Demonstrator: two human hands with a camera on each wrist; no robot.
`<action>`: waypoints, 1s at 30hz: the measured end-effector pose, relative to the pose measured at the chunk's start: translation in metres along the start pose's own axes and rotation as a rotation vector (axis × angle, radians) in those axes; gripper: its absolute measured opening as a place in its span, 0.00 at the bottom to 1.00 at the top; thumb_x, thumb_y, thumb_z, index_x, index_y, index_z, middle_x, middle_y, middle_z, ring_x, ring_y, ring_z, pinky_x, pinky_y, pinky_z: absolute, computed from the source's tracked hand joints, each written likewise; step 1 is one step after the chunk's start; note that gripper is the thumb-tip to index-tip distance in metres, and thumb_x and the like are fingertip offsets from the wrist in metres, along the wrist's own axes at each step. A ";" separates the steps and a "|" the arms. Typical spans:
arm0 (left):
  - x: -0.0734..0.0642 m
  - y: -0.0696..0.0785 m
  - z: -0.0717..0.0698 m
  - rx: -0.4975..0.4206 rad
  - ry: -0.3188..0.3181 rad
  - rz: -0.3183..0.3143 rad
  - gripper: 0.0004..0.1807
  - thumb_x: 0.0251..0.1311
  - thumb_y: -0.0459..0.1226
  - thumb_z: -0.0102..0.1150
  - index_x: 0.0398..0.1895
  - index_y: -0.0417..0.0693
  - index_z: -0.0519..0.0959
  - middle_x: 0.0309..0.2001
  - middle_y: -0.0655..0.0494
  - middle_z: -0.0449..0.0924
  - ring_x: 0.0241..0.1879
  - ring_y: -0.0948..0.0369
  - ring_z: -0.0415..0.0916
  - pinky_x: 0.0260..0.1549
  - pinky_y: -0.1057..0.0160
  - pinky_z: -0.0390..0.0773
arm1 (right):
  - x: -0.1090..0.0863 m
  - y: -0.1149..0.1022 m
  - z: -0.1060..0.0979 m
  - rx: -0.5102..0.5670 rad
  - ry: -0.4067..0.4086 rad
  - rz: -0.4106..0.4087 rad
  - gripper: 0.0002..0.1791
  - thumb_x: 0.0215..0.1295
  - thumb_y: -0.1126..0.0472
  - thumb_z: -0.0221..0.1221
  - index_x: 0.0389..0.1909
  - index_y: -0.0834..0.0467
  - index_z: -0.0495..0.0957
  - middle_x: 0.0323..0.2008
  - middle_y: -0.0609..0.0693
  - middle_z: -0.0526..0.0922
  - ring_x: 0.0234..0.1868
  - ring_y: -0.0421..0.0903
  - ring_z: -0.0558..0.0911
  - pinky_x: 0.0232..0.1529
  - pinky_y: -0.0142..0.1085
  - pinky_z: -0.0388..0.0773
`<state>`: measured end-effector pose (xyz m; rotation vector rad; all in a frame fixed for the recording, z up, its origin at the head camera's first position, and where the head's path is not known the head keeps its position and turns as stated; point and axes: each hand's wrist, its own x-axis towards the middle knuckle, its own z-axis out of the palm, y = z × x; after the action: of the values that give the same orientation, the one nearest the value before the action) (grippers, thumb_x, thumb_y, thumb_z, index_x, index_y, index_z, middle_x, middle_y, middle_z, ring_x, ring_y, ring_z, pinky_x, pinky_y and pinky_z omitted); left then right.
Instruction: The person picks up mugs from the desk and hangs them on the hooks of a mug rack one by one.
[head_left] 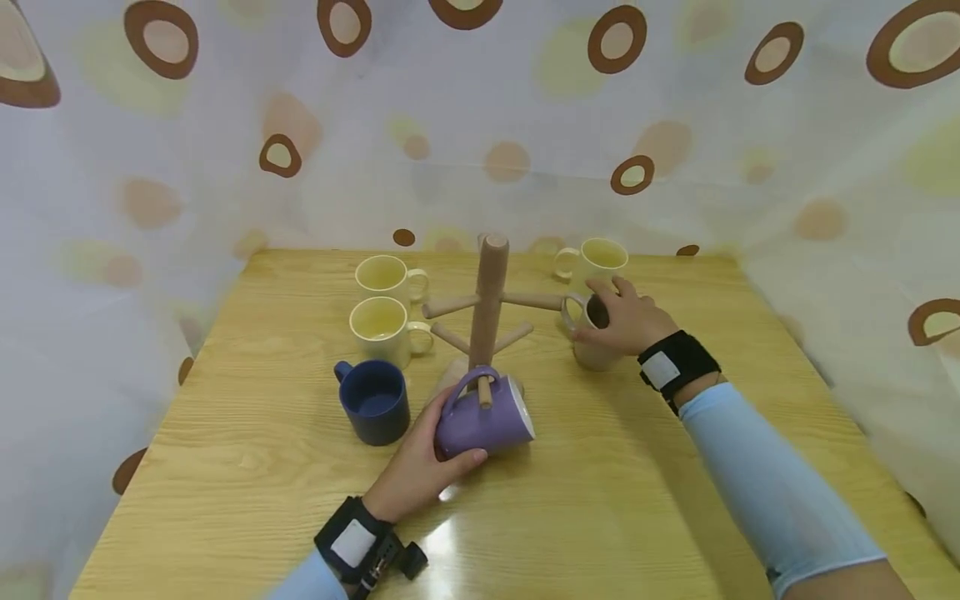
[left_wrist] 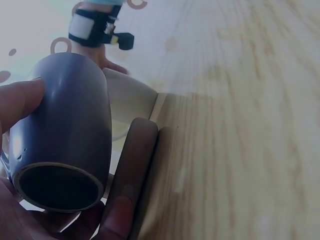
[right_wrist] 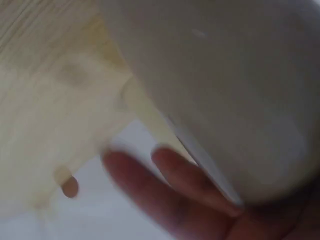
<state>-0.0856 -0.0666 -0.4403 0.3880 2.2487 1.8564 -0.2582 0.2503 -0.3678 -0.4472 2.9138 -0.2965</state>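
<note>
My left hand (head_left: pixel 420 467) holds a purple mug (head_left: pixel 480 423) tipped on its side, its mouth facing right. The mug's handle hangs around the low front peg of a wooden mug tree (head_left: pixel 491 292). In the left wrist view this mug (left_wrist: pixel 65 110) looks dark blue-grey, with thumb and fingers around it near the stand's base (left_wrist: pixel 132 165). My right hand (head_left: pixel 633 323) grips a pale grey mug (head_left: pixel 596 357) with a dark inside. That mug's handle is at the tip of the tree's upper right peg; whether the peg passes through it, I cannot tell. The pale mug (right_wrist: pixel 225 100) fills much of the right wrist view.
Two pale yellow mugs, a rear one (head_left: pixel 381 273) and a nearer one (head_left: pixel 378 327), stand left of the tree. A dark blue mug (head_left: pixel 373 404) is in front of them. Another yellow mug (head_left: pixel 600 257) stands behind my right hand. Patterned cloth (head_left: pixel 480 108) surrounds the wooden table (head_left: pixel 225 467).
</note>
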 end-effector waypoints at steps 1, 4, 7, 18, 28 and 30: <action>0.000 0.004 0.003 -0.013 -0.014 -0.001 0.45 0.55 0.44 0.65 0.72 0.62 0.49 0.70 0.52 0.54 0.64 0.59 0.57 0.61 0.46 0.65 | 0.001 0.005 0.000 -0.004 -0.012 0.011 0.55 0.52 0.25 0.52 0.73 0.51 0.48 0.69 0.72 0.48 0.54 0.81 0.61 0.47 0.71 0.68; 0.001 0.012 0.008 -0.034 -0.043 0.010 0.44 0.56 0.43 0.64 0.72 0.60 0.49 0.70 0.52 0.54 0.64 0.59 0.57 0.61 0.47 0.65 | 0.003 0.016 0.003 0.005 0.001 0.014 0.49 0.54 0.30 0.56 0.72 0.50 0.53 0.66 0.72 0.55 0.53 0.78 0.64 0.45 0.69 0.70; 0.000 0.011 0.006 -0.039 -0.031 0.018 0.44 0.56 0.42 0.64 0.72 0.59 0.50 0.69 0.52 0.56 0.63 0.59 0.59 0.60 0.48 0.66 | 0.004 0.017 0.012 0.064 0.067 -0.007 0.40 0.55 0.38 0.59 0.67 0.49 0.61 0.62 0.69 0.60 0.53 0.73 0.65 0.41 0.66 0.72; -0.004 0.008 -0.003 -0.024 0.031 0.004 0.44 0.54 0.41 0.66 0.71 0.51 0.52 0.67 0.50 0.58 0.62 0.59 0.60 0.61 0.48 0.65 | -0.017 -0.004 0.060 0.483 0.374 -0.326 0.35 0.49 0.60 0.69 0.59 0.57 0.66 0.56 0.61 0.64 0.54 0.55 0.64 0.51 0.59 0.68; 0.004 -0.022 0.000 -0.032 0.051 0.027 0.44 0.52 0.46 0.67 0.70 0.65 0.52 0.67 0.58 0.57 0.61 0.62 0.60 0.60 0.50 0.67 | -0.044 -0.064 0.045 0.562 0.492 -0.519 0.36 0.40 0.70 0.71 0.54 0.65 0.68 0.54 0.67 0.62 0.52 0.54 0.66 0.42 0.57 0.72; 0.003 -0.024 -0.001 -0.029 0.062 0.034 0.44 0.52 0.47 0.67 0.70 0.65 0.52 0.67 0.58 0.57 0.61 0.61 0.61 0.59 0.50 0.68 | -0.048 -0.071 0.045 0.561 0.477 -0.529 0.35 0.41 0.70 0.70 0.54 0.66 0.68 0.54 0.68 0.63 0.53 0.54 0.66 0.43 0.56 0.72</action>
<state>-0.0906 -0.0703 -0.4636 0.3718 2.2656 1.9414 -0.1846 0.1911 -0.3884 -1.1612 2.8681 -1.4166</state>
